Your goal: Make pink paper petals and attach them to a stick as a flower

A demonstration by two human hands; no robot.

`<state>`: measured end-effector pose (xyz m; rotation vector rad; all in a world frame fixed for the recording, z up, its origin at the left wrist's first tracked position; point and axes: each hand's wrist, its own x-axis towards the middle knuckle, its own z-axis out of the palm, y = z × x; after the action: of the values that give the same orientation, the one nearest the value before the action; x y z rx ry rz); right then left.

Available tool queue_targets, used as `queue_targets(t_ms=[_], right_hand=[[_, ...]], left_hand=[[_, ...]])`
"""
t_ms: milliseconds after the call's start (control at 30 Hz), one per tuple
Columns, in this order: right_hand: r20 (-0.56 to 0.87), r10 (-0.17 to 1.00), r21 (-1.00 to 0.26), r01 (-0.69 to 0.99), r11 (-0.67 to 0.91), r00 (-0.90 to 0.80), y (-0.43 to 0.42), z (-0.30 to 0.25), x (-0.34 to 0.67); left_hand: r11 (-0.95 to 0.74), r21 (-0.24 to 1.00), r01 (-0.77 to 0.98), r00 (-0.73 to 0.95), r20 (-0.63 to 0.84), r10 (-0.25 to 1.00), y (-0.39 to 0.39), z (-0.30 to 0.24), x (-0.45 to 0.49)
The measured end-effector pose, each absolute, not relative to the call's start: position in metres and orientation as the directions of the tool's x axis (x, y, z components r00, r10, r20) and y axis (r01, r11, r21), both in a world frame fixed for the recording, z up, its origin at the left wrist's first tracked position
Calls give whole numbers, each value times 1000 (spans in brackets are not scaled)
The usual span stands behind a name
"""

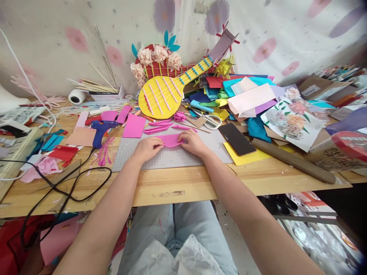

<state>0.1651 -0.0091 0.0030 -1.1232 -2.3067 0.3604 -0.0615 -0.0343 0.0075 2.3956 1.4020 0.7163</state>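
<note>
A strip of pink craft foam or paper point(171, 141) stretches between my two hands, just over the grey cutting mat point(160, 162). My left hand point(148, 149) pinches its left end, and my right hand point(194, 143) grips the right end with curled fingers. Behind the strip lie several folded pink pieces point(157, 128). A rolled pink flower point(179, 116) rests beyond them. Left of these is a flat pink square point(133, 126). White-handled scissors point(213, 121) lie to the right on the mat's far side.
A blue glue gun point(100, 131) with a looping black cable point(69, 193) lies at the left. A yellow paper lute point(162, 97) leans at the back. A phone point(236, 138) and a wooden stick point(292, 160) lie right, before piled coloured sheets point(252, 97).
</note>
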Motion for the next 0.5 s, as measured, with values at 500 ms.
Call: queue_targets(t_ms=[500], right_hand=[[151, 978, -649, 731, 209, -145, -5, -4, 153]], left_hand=[[-81, 658, 749, -37, 164, 986, -30, 3, -61]])
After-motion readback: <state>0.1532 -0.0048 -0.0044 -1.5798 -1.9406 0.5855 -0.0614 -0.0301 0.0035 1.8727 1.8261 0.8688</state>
